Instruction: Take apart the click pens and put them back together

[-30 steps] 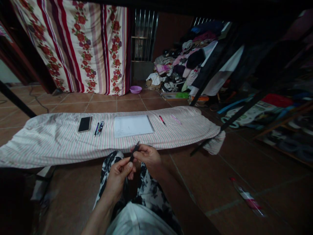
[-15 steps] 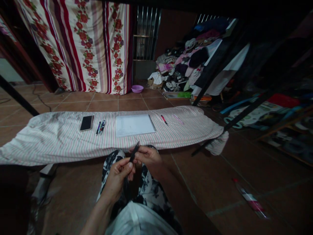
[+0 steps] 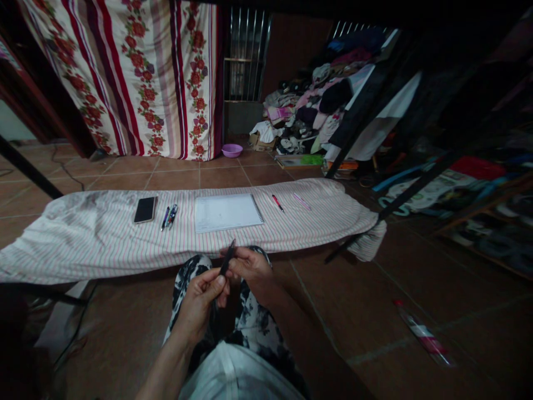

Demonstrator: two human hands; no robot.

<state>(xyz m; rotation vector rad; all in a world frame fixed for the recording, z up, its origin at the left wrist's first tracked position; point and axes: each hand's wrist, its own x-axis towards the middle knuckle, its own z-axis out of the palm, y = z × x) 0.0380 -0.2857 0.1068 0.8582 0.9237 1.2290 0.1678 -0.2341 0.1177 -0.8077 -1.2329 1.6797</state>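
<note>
In the head view, the person sits with both hands held over patterned black-and-white trousers (image 3: 256, 328), just short of the near edge of a striped cloth (image 3: 125, 250) that covers a long, low surface. The left hand (image 3: 203, 294) pinches the lower part of a black pen (image 3: 227, 260) between thumb and fingers, while the right hand (image 3: 252, 268) grips the same pen higher up, its thumb and fingertips closed about the barrel. The pen is tilted, its upper end pointing away from the body and a little to the right, well apart from the pages. Beyond the hands, a spiral notebook (image 3: 227, 213) lies open on the cloth, its coil on the right side. To its left are a small group of pens (image 3: 172, 216) and, just beside them, a phone (image 3: 145, 210) with a dark screen; to its right lie a red pen (image 3: 278, 203) and a pale purple pen (image 3: 302, 201). A bottle (image 3: 425, 336) with a red cap rests on the tiled floor (image 3: 358, 300) at the right. Farther back, a purple basin (image 3: 232, 150) stands near a flowered curtain (image 3: 145, 83), with heaped clothes (image 3: 308, 108) to the right.
</note>
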